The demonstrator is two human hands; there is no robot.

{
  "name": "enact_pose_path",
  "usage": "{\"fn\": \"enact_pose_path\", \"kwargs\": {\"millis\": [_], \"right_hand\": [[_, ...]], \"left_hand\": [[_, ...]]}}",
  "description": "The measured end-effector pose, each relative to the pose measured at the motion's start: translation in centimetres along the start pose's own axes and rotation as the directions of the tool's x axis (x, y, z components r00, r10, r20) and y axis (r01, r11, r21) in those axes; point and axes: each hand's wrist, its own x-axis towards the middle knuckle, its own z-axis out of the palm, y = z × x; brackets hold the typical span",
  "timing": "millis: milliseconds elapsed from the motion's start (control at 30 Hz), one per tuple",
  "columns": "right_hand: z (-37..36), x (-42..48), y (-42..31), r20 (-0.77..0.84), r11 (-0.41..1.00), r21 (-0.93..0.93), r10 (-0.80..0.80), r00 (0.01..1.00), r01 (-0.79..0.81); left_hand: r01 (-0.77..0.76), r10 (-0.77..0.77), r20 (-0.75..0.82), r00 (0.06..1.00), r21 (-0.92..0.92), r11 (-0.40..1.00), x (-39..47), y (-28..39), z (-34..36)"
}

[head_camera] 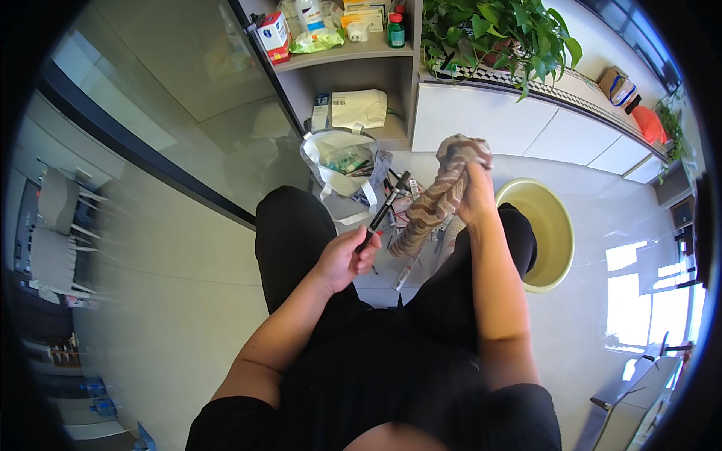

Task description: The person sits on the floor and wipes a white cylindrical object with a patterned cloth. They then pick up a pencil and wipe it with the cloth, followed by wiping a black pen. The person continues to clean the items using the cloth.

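My left hand (347,256) grips the lower end of a black pen or marker (386,209), which points up and to the right. A brown and cream striped cloth (437,197) is bunched in my right hand (476,194) and hangs down to the left. Below both hands, a loose pile of pens and small packaged items (403,204) lies on the floor, partly hidden by the cloth. Behind the pile stands an open white and grey tote bag (338,147) with several things inside.
A yellow plastic basin (555,237) stands beside my right knee. An open shelf unit (344,56) holds boxes and bottles. White cabinets (479,115) carry a leafy potted plant (496,34). A glass panel's dark frame (169,172) runs along the left.
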Motion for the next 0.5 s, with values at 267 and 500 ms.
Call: {"fn": "enact_pose_path", "kwargs": {"millis": [267,500], "right_hand": [[1.8,-6.8,11.2,0.075,0.854,-0.508,0.176,0.982,-0.114],[1.1,-5.0,11.9,-0.214,0.936,-0.343,-0.001,0.977,-0.074]], "left_hand": [[0.246,-0.239,0.059,0.969,-0.188,0.951,1.9,-5.7,-4.3],[0.024,-0.039,0.056,0.998,0.241,0.970,2.9,-5.4,-4.0]]}}
